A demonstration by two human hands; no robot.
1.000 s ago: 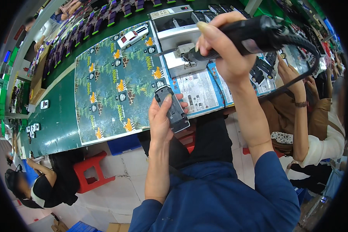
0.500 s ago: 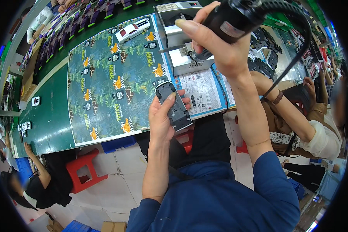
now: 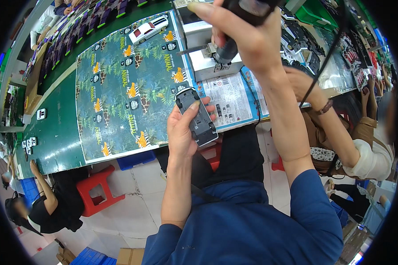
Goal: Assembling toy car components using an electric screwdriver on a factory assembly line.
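In my left hand point(image 3: 180, 130) lies a toy car point(image 3: 201, 123) turned over, its dark underside facing up and my thumb pressed on it. My right hand point(image 3: 256, 48) is wrapped round a black corded electric screwdriver point(image 3: 247, 9), raised above the table. The screwdriver's tip points down at the front of a silver metal box point(image 3: 203, 70), which looks like a screw feeder. Whether a screw sits on the tip is too small to tell. A white toy car with black stripes point(image 3: 149, 31) stands on the patterned sheet point(image 3: 112, 95) to the left.
A printed card sheet point(image 3: 227, 95) lies under the box at the table's edge. Black toy car parts point(image 3: 296, 37) are heaped at the right, near a co-worker's arm point(image 3: 336, 123). Small white parts point(image 3: 29, 143) lie far left. The screwdriver's cord point(image 3: 325, 66) hangs beside my right forearm.
My right hand and the screwdriver have shifted a little up and left, the tip staying by the metal box. My left hand still holds the toy car. The view has shifted slightly.
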